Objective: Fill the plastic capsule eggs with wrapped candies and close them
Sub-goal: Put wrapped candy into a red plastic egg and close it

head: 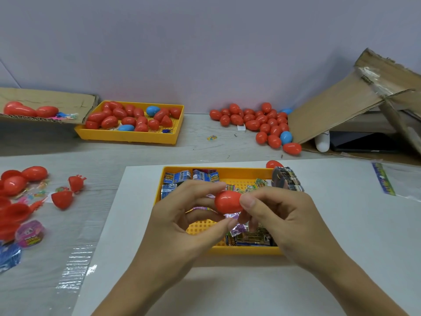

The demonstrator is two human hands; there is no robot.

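While both hands pinch the red egg (227,201) above the yellow candy tray (246,250), left hand (182,215) and right hand (280,215) probably squeeze it closed.

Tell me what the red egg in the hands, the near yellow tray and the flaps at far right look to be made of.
Red capsule egg, pinched by the left hand and right hand: smooth glossy plastic, by its highlights. Yellow perforated tray: moulded plastic, likely matte; regular hole grid. Brown flaps: corrugated cardboard, dull, with torn edges.
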